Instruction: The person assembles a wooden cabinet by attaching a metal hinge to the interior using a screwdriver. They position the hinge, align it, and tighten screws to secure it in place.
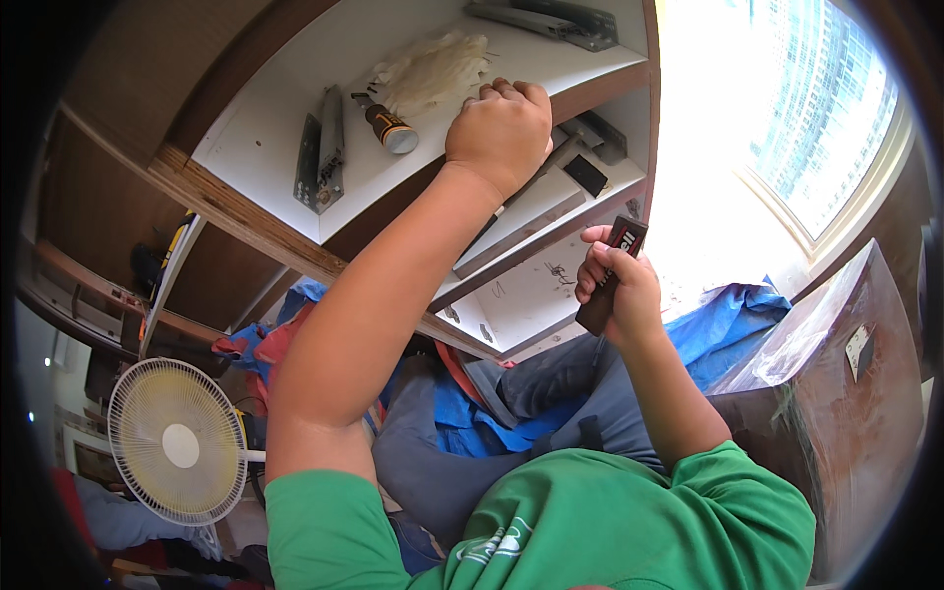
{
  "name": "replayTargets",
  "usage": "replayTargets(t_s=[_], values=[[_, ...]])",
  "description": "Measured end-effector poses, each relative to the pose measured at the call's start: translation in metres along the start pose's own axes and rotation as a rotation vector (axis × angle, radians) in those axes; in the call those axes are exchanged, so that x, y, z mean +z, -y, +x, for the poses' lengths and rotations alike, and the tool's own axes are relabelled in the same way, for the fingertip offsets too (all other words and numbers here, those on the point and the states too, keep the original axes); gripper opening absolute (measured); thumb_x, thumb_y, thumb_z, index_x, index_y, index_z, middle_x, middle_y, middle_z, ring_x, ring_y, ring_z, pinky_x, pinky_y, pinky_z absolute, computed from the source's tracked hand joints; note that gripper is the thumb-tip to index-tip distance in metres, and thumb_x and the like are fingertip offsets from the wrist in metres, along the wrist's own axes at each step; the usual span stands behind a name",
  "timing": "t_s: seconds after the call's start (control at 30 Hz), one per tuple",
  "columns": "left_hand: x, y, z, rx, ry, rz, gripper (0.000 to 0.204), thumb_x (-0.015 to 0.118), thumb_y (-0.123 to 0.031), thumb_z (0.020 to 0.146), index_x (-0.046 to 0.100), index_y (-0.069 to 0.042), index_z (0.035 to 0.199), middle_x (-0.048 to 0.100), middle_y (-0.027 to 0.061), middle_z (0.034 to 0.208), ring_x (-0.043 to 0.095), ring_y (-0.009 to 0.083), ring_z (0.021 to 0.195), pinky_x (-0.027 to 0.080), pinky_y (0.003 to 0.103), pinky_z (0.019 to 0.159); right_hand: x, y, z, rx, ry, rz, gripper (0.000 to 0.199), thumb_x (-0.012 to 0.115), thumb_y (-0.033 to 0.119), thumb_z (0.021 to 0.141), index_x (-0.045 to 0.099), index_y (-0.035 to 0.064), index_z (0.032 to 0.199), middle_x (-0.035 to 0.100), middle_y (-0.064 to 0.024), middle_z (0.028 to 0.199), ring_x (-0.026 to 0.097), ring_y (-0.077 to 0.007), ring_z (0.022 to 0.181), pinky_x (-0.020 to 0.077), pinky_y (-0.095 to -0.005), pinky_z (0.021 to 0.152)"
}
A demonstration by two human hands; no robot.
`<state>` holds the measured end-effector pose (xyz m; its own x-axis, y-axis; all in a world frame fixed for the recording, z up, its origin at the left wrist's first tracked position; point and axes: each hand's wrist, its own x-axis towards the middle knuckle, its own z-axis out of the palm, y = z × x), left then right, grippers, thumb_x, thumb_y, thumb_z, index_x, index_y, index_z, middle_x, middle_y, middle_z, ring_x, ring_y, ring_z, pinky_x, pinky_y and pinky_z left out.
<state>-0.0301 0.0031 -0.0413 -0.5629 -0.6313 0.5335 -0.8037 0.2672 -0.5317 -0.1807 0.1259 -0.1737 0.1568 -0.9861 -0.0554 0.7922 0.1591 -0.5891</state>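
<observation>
My right hand [629,290] holds a dark rectangular bar [612,275] with a red and white label, tilted in front of the lower shelves. My left hand [500,133] is closed at the front edge of the upper white shelf [265,157]. Its fingers curl away from view, so what they grip, if anything, is hidden. On that shelf, left of this hand, lies a small brown and orange cylinder [386,125] with a pale end. Behind it is a crumpled cream-coloured heap [430,74], its kind unclear.
Metal drawer slides [321,147] lie on the upper shelf, with more [551,22] at its far side. A small black rectangle [586,176] is on the shelf below. A standing fan [179,445] is at left, blue sheeting [723,324] and a plastic-wrapped brown panel [836,423] at right.
</observation>
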Motion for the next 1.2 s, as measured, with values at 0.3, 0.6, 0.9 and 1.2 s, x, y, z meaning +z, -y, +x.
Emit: replayTargets(t_s=[0.3,0.6,0.9,1.2], values=[[-0.052,-0.018,-0.071,0.137,-0.238,-0.758,0.059,0.071,-0.014,0.086,0.052,0.002,0.140,0.061,0.0256,0.134,0.061,0.0338,0.124,0.048,0.042,0.107,0.000,0.019,-0.017,0.010,0.380,-0.134,0.046,0.061,0.022,0.096,0.056,-0.0035,0.134,0.060,-0.0068,0.080,0.062,-0.0178,0.066,0.0507,-0.0311,0.061],[-0.060,-0.067,-0.147,-0.540,0.302,-2.044,0.029,0.067,-0.019,0.100,0.068,0.006,0.117,0.072,0.0191,0.117,0.069,0.0199,0.105,0.056,0.030,0.088,-0.003,0.008,-0.015,0.210,0.751,-0.362,0.025,0.061,0.023,0.098,0.060,0.0009,0.085,0.061,-0.0084,0.071,0.060,-0.0159,0.060,0.0486,-0.0304,0.058],[-0.034,-0.065,-0.215,-0.747,0.762,-1.439,0.034,0.062,-0.030,0.104,0.073,0.000,0.094,0.076,0.0105,0.092,0.071,0.0169,0.087,0.055,0.032,0.081,-0.029,0.009,-0.018,0.260,0.505,-0.314,0.055,0.057,0.036,0.100,0.058,-0.0106,0.130,0.051,-0.0027,0.070,0.052,-0.0122,0.056,0.0433,-0.0264,0.052],[-0.012,-0.077,-0.218,-0.866,0.240,-1.797,0.039,0.057,-0.020,0.104,0.052,0.002,0.136,0.064,0.0165,0.130,0.064,0.0231,0.118,0.050,0.037,0.102,-0.043,-0.007,-0.013,0.212,0.192,-0.244,0.068,0.047,0.052,0.105,0.052,-0.0074,0.136,0.044,0.0008,0.073,0.043,-0.0089,0.059,0.0360,-0.0241,0.052]])
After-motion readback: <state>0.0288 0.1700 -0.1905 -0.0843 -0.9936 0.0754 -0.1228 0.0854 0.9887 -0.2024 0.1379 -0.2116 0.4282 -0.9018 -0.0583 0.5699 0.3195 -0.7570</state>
